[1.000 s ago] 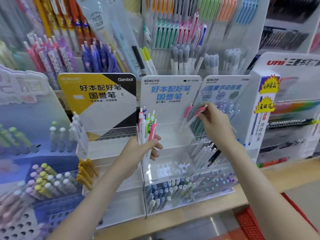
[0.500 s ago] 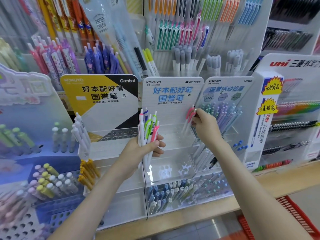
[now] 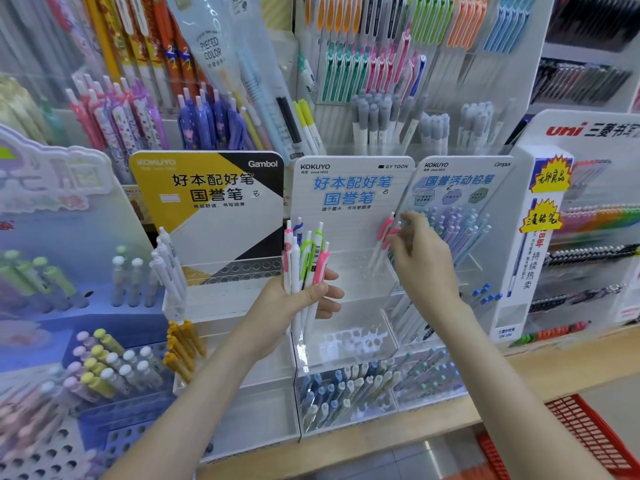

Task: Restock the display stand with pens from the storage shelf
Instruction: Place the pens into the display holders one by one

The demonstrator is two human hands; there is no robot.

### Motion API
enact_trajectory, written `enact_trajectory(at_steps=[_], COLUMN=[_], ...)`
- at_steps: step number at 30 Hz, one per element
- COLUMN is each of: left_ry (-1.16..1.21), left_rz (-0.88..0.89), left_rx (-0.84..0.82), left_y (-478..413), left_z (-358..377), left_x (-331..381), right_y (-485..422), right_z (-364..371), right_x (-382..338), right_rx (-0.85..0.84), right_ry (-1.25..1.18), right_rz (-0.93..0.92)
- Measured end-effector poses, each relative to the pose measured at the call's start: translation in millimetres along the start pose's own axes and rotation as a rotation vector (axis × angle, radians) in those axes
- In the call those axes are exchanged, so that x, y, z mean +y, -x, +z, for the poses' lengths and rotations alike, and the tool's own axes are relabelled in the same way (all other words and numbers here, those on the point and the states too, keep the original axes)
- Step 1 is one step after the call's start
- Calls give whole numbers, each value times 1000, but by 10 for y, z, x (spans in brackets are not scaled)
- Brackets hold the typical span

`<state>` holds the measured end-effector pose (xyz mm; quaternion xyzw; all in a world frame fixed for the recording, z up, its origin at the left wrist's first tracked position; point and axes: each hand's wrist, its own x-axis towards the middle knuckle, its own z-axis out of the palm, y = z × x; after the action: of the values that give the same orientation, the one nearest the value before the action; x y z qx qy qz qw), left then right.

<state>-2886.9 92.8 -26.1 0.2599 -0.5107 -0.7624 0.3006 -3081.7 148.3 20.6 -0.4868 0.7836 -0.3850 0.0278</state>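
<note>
A bundle of pens (image 3: 304, 271) at the centre has white barrels with pink, lime green and blue clips; one carries a black barcode. Just to its right, two pink-clipped pens (image 3: 383, 233) are also white. Behind them, the display stand (image 3: 349, 199) header is white with blue lettering. To its left, a header card (image 3: 207, 192) is yellow, black and white. Near right, a basket (image 3: 588, 434) is red mesh.

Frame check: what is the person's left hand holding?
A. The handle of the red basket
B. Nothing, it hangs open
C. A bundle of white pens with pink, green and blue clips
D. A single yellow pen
C: the left hand grips a bundle of pens, held upright in front of the white KOKUYO stand, with pink, green and blue clips showing above the fingers.
</note>
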Motion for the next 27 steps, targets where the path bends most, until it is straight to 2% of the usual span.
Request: enact_trajectory(at_steps=[1,4,6,10,12,14,16,20,27], left_ry=[-1,-17,-33,-32,-16,-13,-21,-45,-46], left_rz=[-9,-32,-45,-70,-79,-73,-64,-63,-69], left_rx=[-4,-35,-64,-55,2,58,83,42,2], left_y=[-5,-23,-32,-70,-94,-116,-126,-129,-132], left_z=[14,72,118,177,159,116,91,126,154], left_x=[-2,-15,-26,-49,-66,-90,-103,-110,-136], right_y=[81,270,329,276,202,122,75,100,101], right_z=[-28,-4,46,-85,-222,-347,-410,-330,-283], right_x=[-113,-370,-379,-221,-117,0,127,298,336], right_rx=[-31,-430,-509,-383,-196,23,150,121,66], right_ry=[-73,-262,-381,-591,-710,-706,-592,-285,-193], right_rz=[-34,-9,70,182,216,200,153,52,-7])
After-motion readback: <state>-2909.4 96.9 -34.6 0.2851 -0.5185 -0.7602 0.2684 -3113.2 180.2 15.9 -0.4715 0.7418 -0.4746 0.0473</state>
